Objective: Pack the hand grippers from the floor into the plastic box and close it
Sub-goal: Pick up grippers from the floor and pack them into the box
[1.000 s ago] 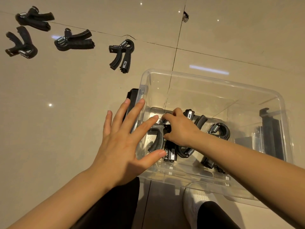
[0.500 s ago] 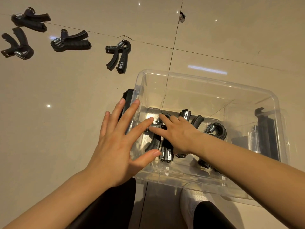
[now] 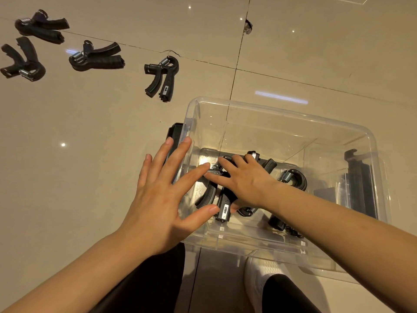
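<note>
Right hand is lying flat, fingers straight, on hand grippers inside the plastic box. Left hand, spread, is bracing its left wall. Four grippers are waiting on the floor: rigid, light, best taken by both handles.

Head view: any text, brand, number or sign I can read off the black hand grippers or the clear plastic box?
None can be read.
Small pale counter window on the black hand gripper in the clear plastic box: too small.
Same window on the nearest black gripper on the floor: too small.
White tabs on the box's near wall: blurred.
</note>
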{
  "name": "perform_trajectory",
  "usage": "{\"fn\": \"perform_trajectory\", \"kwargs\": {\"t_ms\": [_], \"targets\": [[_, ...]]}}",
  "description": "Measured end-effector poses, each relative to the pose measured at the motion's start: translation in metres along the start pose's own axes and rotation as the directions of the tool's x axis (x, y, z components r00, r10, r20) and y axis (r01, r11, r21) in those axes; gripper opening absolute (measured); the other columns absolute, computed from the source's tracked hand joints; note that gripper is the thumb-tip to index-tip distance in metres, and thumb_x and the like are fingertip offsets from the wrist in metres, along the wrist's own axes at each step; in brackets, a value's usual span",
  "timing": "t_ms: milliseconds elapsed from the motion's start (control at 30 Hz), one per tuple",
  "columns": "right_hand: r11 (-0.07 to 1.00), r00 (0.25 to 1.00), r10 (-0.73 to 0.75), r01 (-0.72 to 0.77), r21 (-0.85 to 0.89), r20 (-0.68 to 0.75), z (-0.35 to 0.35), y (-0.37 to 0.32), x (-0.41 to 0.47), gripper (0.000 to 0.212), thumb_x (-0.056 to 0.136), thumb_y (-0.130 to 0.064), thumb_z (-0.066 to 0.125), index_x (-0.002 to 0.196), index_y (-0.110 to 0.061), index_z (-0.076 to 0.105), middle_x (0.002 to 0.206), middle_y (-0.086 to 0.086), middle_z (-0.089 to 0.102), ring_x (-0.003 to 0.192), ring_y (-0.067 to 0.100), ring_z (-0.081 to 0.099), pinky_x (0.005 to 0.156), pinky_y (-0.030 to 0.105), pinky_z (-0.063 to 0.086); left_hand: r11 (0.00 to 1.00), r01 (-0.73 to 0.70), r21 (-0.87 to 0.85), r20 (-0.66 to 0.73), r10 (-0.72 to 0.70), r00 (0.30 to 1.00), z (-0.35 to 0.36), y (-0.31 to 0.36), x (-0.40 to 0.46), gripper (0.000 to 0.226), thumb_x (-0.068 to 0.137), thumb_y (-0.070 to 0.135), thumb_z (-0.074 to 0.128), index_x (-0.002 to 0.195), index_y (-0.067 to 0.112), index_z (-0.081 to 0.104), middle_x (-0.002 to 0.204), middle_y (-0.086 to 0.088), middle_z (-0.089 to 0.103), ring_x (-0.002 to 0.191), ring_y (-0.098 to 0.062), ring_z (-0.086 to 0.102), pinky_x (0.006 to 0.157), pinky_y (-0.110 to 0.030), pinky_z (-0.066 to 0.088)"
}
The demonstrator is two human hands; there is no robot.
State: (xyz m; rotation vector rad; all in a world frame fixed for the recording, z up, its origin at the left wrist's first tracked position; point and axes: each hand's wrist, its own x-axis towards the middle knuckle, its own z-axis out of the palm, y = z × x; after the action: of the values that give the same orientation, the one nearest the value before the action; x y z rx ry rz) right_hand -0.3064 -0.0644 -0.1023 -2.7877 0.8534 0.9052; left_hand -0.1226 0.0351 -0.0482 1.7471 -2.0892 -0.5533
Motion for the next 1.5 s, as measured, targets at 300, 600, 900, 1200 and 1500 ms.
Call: {"fn": "perform_trajectory", "kwargs": {"t_ms": [300, 600, 900, 1200, 1500], "targets": [[0.996, 0.998, 0.014, -0.019, 0.092, 0.053, -0.004, 0.005, 0.010, 0.125, 0.064, -0.061, 0.074, 0.149, -0.027, -0.010, 0.158, 0.005, -0.009, 0.145, 0.030, -0.008, 0.114, 0.059, 0.006, 0.998, 0.005, -0.059, 0.001, -0.005, 1.000, 0.001, -0.001, -0.001, 0.062, 0.079, 0.067, 0.042, 0.134, 0.037, 0.046, 0.157, 0.006, 0.009, 0.145, -0.013, 0.002, 0.113, -0.050, 0.005], [0.968, 0.984, -0.053, 0.009, 0.252, 0.171, -0.011, 0.005, 0.037, 0.121, 0.051, -0.050, 0.086, 0.146, -0.019, 0.017, 0.150, 0.001, 0.024, 0.141, 0.028, 0.012, 0.114, 0.045, 0.021, 0.998, 0.010, -0.056, -0.017, -0.011, 1.000, 0.003, -0.001, -0.001, 0.058, 0.076, 0.065, 0.046, 0.125, 0.034, 0.056, 0.156, 0.002, 0.014, 0.145, -0.019, 0.006, 0.110, -0.060, 0.017], [0.921, 0.990, -0.085, 0.036, 0.388, 0.109, -0.001, 0.018, 0.030, 0.119, 0.051, -0.058, 0.083, 0.145, -0.021, 0.020, 0.148, -0.002, 0.029, 0.137, 0.025, 0.018, 0.113, 0.041, 0.022, 0.998, 0.028, -0.050, -0.009, -0.029, 1.000, 0.003, -0.001, -0.002, 0.060, 0.074, 0.066, 0.046, 0.126, 0.037, 0.054, 0.157, 0.005, 0.011, 0.145, -0.015, 0.001, 0.112, -0.052, 0.008], [0.922, 0.987, -0.098, 0.042, 0.386, 0.127, -0.004, 0.017, 0.033, 0.120, 0.055, -0.057, 0.082, 0.149, -0.025, 0.012, 0.153, -0.004, 0.022, 0.142, 0.024, 0.009, 0.115, 0.044, 0.016, 0.999, 0.016, -0.034, -0.010, -0.017, 1.000, 0.004, -0.002, -0.002, 0.059, 0.075, 0.065, 0.046, 0.123, 0.034, 0.057, 0.157, 0.003, 0.013, 0.145, -0.017, 0.004, 0.111, -0.054, 0.012], [0.946, 0.977, -0.165, 0.118, 0.302, 0.136, -0.010, 0.017, 0.033, 0.123, 0.057, -0.051, 0.083, 0.149, -0.030, 0.006, 0.155, -0.008, 0.016, 0.145, 0.018, 0.001, 0.114, 0.044, 0.009, 1.000, 0.004, -0.015, -0.017, -0.005, 1.000, 0.006, -0.004, -0.002, 0.058, 0.076, 0.065, 0.046, 0.124, 0.034, 0.057, 0.156, 0.002, 0.015, 0.145, -0.019, 0.007, 0.110, -0.059, 0.017]]}}
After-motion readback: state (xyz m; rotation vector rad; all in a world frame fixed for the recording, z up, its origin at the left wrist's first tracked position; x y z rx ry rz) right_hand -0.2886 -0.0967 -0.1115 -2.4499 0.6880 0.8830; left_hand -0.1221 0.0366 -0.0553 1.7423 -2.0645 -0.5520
